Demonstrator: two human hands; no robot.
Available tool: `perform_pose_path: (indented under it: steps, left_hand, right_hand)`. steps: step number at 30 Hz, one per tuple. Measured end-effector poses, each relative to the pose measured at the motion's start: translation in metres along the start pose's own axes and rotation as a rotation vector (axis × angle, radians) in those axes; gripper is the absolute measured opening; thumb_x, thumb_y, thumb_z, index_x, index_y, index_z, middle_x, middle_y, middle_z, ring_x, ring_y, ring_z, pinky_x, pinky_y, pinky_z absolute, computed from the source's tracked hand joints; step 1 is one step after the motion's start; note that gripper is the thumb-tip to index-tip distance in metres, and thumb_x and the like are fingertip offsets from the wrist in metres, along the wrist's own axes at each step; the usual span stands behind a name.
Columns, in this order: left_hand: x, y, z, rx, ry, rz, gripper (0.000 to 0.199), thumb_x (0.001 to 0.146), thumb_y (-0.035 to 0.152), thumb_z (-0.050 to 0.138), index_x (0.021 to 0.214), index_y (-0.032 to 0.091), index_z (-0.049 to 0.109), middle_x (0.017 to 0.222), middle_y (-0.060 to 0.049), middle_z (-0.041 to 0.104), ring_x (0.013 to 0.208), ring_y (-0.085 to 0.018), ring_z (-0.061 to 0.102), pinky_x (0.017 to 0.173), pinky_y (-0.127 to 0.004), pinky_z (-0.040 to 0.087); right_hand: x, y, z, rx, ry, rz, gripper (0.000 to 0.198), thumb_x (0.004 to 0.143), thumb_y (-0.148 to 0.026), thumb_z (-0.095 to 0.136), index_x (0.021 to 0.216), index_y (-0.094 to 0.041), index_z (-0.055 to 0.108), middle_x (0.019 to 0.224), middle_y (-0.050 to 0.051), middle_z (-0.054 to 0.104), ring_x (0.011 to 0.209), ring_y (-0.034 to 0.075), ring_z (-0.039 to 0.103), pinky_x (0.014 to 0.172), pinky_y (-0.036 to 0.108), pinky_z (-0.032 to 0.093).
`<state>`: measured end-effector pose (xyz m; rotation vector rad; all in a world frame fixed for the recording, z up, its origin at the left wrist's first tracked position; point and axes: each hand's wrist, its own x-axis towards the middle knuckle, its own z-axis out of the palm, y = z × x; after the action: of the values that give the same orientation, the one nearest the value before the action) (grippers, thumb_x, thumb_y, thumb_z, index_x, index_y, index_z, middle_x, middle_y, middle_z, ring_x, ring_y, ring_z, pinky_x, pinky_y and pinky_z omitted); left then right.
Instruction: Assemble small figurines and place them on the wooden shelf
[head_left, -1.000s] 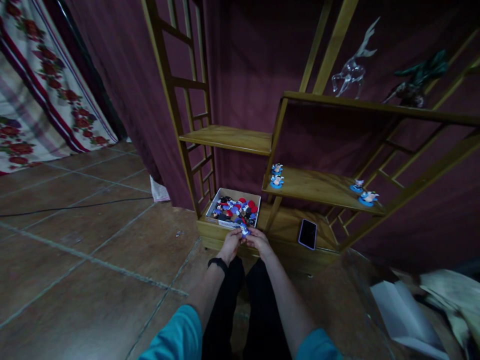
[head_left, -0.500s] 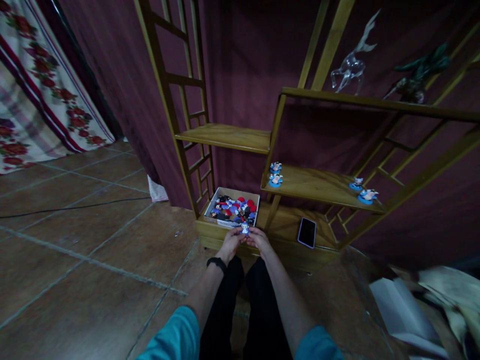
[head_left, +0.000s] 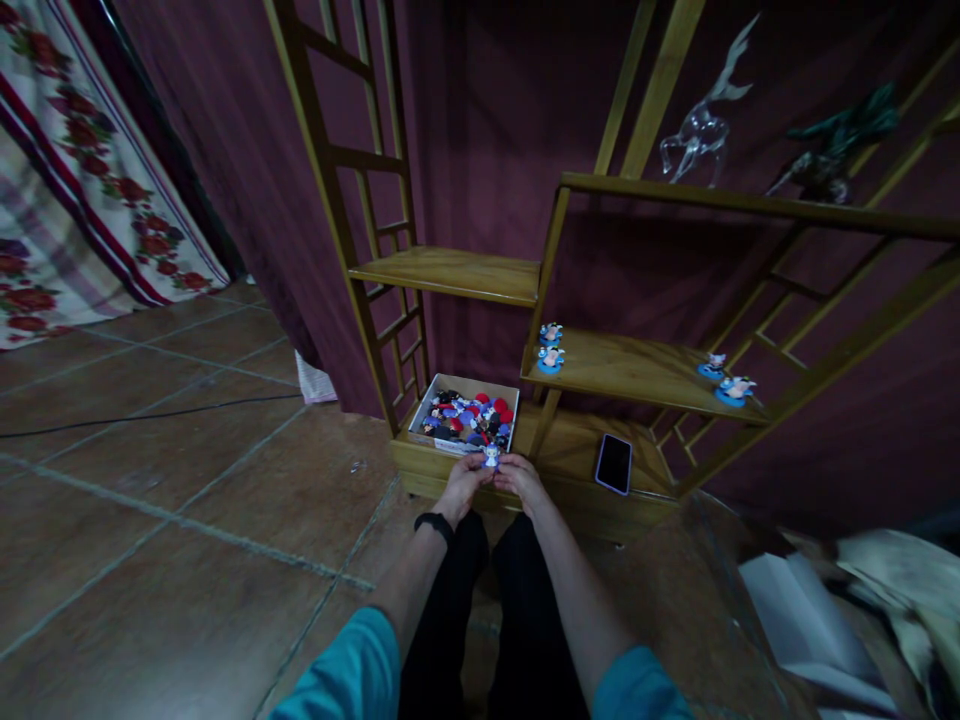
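A small white and purple figurine [head_left: 491, 456] is held upright between my two hands, just in front of a shallow cardboard box. My left hand [head_left: 463, 482] pinches it from the left side, and my right hand [head_left: 520, 477] grips it from the right. The box [head_left: 444, 446] sits on the low wooden base and holds a jumble of small figurines [head_left: 469, 418] in red, purple, black and white. Two blue-based figurines [head_left: 551, 358] stand at the left end of the middle shelf, and two more [head_left: 735, 390] at its right end.
A phone [head_left: 614, 464] lies on the low base right of the box. Higher up, a clear glass deer [head_left: 697, 135] and a dark green statue [head_left: 832, 150] stand on the upper shelf [head_left: 750, 207]. White packaging [head_left: 814, 620] lies on the floor at right; a black cable [head_left: 150, 416] crosses the tiles.
The figurine has shifted very slightly to the right within my fingers. Both hands stay closed on it in nearly the same place.
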<state>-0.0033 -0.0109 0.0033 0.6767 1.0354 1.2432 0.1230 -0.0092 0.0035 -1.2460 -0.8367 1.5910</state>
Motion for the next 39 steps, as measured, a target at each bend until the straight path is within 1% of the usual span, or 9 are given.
perform_pose_path:
  steps: [5,10,15,21,29,33,36,39]
  left_hand:
    - [0.0004,-0.0007,0.0002,0.019,0.014,0.01,0.034,0.049,0.007,0.075,0.076,0.014,0.055,0.063,0.001,0.061,0.056,-0.01,0.057,0.061,-0.024,0.044]
    - [0.0015,-0.0022,-0.0009,0.061,0.047,0.019,0.031,0.05,0.006,0.074,0.073,0.014,0.055,0.058,0.002,0.06,0.055,-0.011,0.057,0.06,-0.024,0.044]
    - [0.0042,-0.0042,-0.0024,0.071,0.052,0.022,0.034,0.048,0.007,0.075,0.073,0.014,0.054,0.058,0.002,0.059,0.055,-0.011,0.057,0.06,-0.024,0.044]
    - [0.0045,-0.0045,-0.0023,0.11,0.055,0.046,0.031,0.05,0.009,0.074,0.072,0.014,0.054,0.059,0.002,0.059,0.056,-0.011,0.057,0.06,-0.025,0.044]
    - [0.0037,-0.0027,-0.0023,0.093,0.017,0.08,0.03,0.048,0.015,0.078,0.069,0.013,0.056,0.057,0.003,0.058,0.054,-0.01,0.055,0.059,-0.023,0.042]
    - [0.004,-0.003,-0.0019,0.035,-0.015,0.051,0.028,0.052,0.018,0.077,0.071,0.013,0.057,0.059,0.001,0.058,0.055,-0.01,0.057,0.061,-0.024,0.044]
    - [0.0036,-0.0029,-0.0013,-0.023,-0.042,0.029,0.025,0.055,0.018,0.076,0.072,0.013,0.058,0.061,0.0,0.06,0.059,-0.011,0.059,0.064,-0.025,0.047]
    - [0.0028,-0.0024,-0.0011,-0.047,-0.057,0.009,0.025,0.055,0.016,0.076,0.072,0.013,0.059,0.064,-0.001,0.061,0.061,-0.01,0.06,0.066,-0.025,0.047]
  right_hand:
    - [0.0006,0.0005,-0.0008,0.006,-0.009,0.002,0.022,0.061,-0.028,0.064,0.08,-0.019,0.058,0.063,-0.001,0.065,0.059,0.013,0.063,0.063,0.026,0.05]
    - [0.001,0.0022,-0.0007,0.012,0.013,-0.016,0.021,0.061,-0.028,0.065,0.079,-0.019,0.059,0.063,-0.001,0.065,0.06,0.013,0.063,0.062,0.027,0.05]
    - [0.0008,0.0006,-0.0013,0.008,0.005,0.012,0.02,0.061,-0.027,0.065,0.079,-0.019,0.058,0.063,-0.001,0.065,0.06,0.013,0.063,0.062,0.027,0.051]
    - [-0.0009,-0.001,-0.0018,0.013,-0.011,0.015,0.02,0.062,-0.027,0.065,0.079,-0.02,0.057,0.068,0.0,0.066,0.063,0.014,0.064,0.063,0.027,0.05]
    - [-0.0073,-0.0062,0.0009,0.008,-0.049,0.023,0.029,0.06,-0.031,0.068,0.085,-0.021,0.057,0.072,0.0,0.067,0.068,0.014,0.064,0.067,0.027,0.05]
    - [-0.0073,-0.0031,0.0008,0.001,-0.053,-0.014,0.032,0.061,-0.031,0.068,0.09,-0.021,0.057,0.074,0.001,0.067,0.071,0.015,0.065,0.068,0.027,0.049]
    - [-0.006,-0.0004,-0.0001,-0.005,-0.044,-0.033,0.034,0.061,-0.031,0.069,0.091,-0.022,0.057,0.08,0.001,0.067,0.075,0.015,0.064,0.07,0.027,0.049]
    - [-0.0048,0.0004,-0.0007,-0.018,-0.036,-0.042,0.035,0.059,-0.03,0.069,0.091,-0.022,0.058,0.085,0.0,0.066,0.077,0.015,0.064,0.071,0.027,0.049]
